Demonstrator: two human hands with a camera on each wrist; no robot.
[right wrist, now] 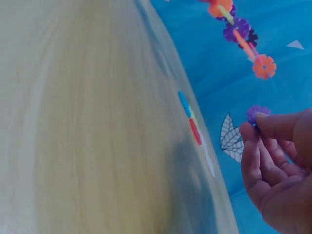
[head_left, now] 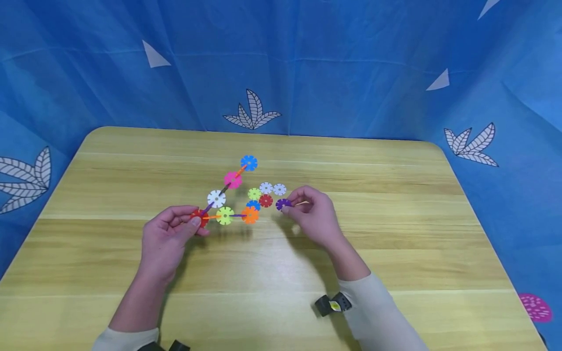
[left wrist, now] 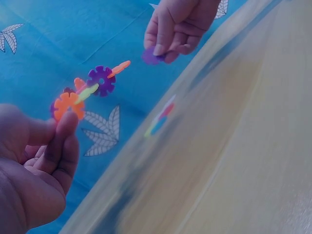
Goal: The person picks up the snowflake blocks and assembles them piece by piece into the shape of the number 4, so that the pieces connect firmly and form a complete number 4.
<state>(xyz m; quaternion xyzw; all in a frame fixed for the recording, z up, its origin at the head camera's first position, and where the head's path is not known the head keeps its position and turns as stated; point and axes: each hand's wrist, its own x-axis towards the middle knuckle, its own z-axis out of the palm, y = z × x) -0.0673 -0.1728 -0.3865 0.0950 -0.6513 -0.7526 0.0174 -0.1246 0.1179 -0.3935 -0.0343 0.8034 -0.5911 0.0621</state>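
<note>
My left hand (head_left: 163,243) pinches a red notched disc (head_left: 205,222) at the corner of a V-shaped chain of interlocking plastic discs. One arm of the chain runs through a white disc (head_left: 216,199) and a pink disc (head_left: 233,180) to a blue disc (head_left: 249,163). Along the other arm are a lime disc (head_left: 225,215) and an orange end disc (head_left: 250,215). Discs seen edge-on link them. Between thumb and fingers, my right hand (head_left: 317,217) holds a purple disc (head_left: 283,203), apart from the chain. In both wrist views the chain is raised above the table.
Several loose discs lie on the wooden table (head_left: 395,209) between the hands: lime (head_left: 254,194), red (head_left: 266,200), two white (head_left: 279,189), and a blue one partly hidden behind the orange disc. A blue patterned cloth (head_left: 351,87) hangs behind the table.
</note>
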